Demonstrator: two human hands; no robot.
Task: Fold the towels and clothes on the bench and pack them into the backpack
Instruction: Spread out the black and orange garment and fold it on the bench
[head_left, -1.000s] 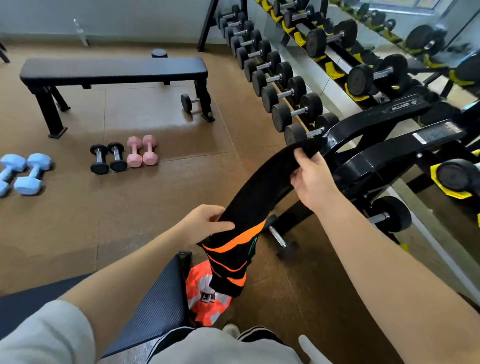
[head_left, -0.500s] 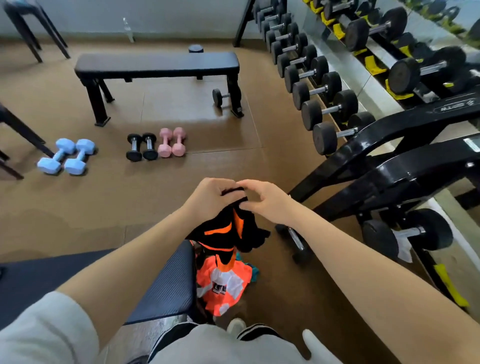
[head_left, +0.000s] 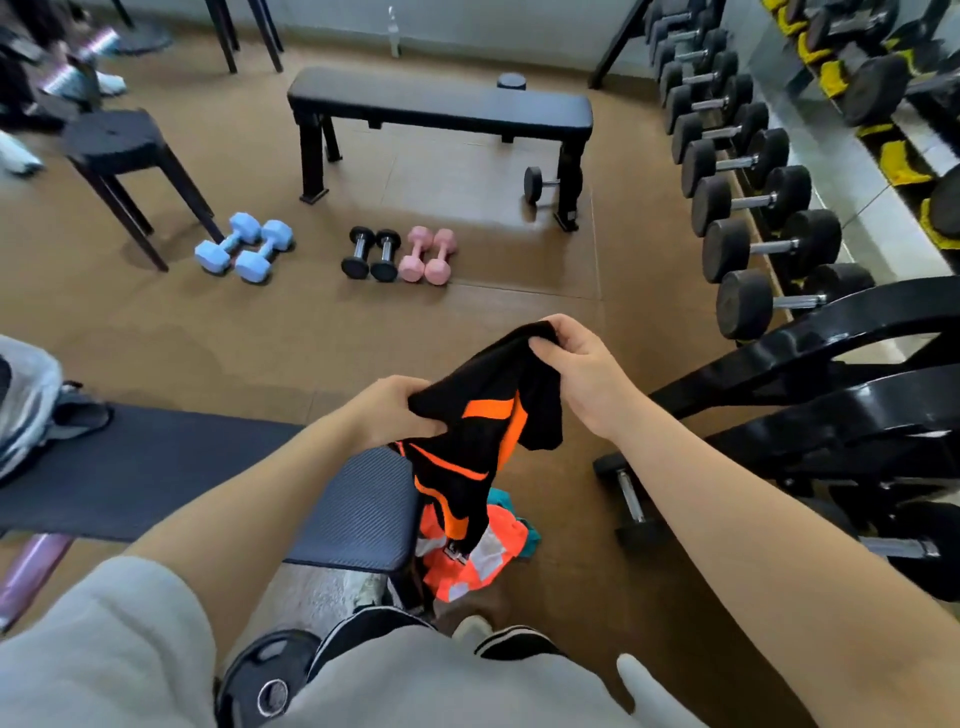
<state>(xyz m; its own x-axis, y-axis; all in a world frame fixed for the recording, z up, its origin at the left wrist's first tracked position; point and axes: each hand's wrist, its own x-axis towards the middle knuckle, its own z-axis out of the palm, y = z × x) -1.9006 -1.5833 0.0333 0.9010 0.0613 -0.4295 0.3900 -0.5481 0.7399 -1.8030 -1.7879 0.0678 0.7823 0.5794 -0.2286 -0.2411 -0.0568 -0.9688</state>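
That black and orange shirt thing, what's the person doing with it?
A person holds the black and orange garment up in the air, left hand gripping one bunched edge and right hand gripping the top. It looks partway folded. More orange clothes lie on the floor beside the blue bench. A grey bag sits further along the bench.

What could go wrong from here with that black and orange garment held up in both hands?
1. The black and orange garment is held in mid-air by the left hand and right hand, with its lower part hanging loose past the bench edge; the fold may come out uneven.
2. Its hanging end dangles over the orange clothes below and could snag or drag them.
3. The backpack sits at the far left, so a loose fold may open on the way.
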